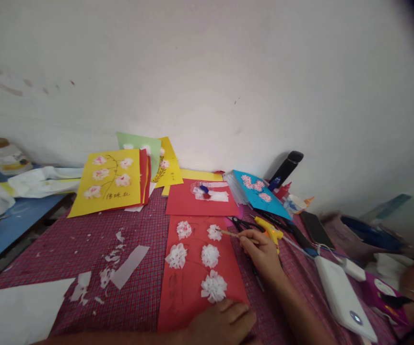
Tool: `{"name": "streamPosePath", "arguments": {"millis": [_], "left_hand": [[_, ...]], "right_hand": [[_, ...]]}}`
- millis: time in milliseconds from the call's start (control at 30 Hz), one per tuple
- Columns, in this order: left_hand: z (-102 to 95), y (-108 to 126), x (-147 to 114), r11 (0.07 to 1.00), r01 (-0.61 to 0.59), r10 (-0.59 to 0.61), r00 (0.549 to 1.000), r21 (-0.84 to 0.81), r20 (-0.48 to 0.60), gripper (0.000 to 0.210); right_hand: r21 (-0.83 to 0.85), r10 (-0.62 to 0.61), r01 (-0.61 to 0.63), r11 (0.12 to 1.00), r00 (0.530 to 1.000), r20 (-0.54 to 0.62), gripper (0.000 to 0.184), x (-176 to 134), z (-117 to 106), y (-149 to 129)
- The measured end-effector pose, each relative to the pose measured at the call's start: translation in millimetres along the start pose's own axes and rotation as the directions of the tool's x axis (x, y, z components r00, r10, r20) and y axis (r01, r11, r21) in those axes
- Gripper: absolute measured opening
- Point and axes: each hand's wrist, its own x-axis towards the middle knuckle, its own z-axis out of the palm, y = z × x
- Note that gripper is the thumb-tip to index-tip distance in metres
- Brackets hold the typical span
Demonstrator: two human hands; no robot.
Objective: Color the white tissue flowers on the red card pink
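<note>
On the table lies a red card (194,299) with several white crumpled-paper flowers and faint drawn stems. My right hand (262,251) pinches a thin tan stick (230,233), perhaps a brush. Its tip is at the upper right paper flower (214,232). Pink shows on the upper left flower (184,229). My left hand (224,322) rests flat across the card's lower edge, just below the lowest flower (214,286), fingers stretched out. Behind this card is another red sheet (181,199) bearing a white paper with blue and red paint blobs (204,189).
Yellow glue gun (269,231) and black scissors (244,224) lie right of the card. Farther right are a phone (316,230) and a white power bank (343,297). Finished flower cards (113,179) stand at the wall. Paper scraps (131,266) lie at left.
</note>
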Motion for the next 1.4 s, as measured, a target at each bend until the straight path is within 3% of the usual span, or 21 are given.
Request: {"name": "streamPosePath", "arguments": {"millis": [433, 867, 1133, 1400], "left_hand": [[5.1, 2, -3, 1.0, 0.01, -0.01, 0.999, 0.02, -0.032, 0.023], [4.1, 1, -2, 0.999, 0.004, -0.001, 0.998, 0.038, -0.06, 0.025], [6.1, 2, -4, 0.999, 0.002, 0.0, 0.999, 0.038, -0.047, 0.025], [10.2, 4, -5, 0.999, 0.026, -0.025, 0.998, 0.023, -0.057, 0.024]], "right_hand": [[0.025, 0.028, -0.027, 0.999, 0.999, -0.044, 0.019, -5, -4, 0], [0.012, -0.051, 0.051, 0.999, 0.997, 0.052, 0.026, -3, 0, 0], [0.018, -0.026, 0.026, 0.999, 1.0, -0.004, 0.023, -3, 1, 0], [-0.012, -0.033, 0.033, 0.999, 0.999, 0.015, 0.025, -2, 1, 2]]}}
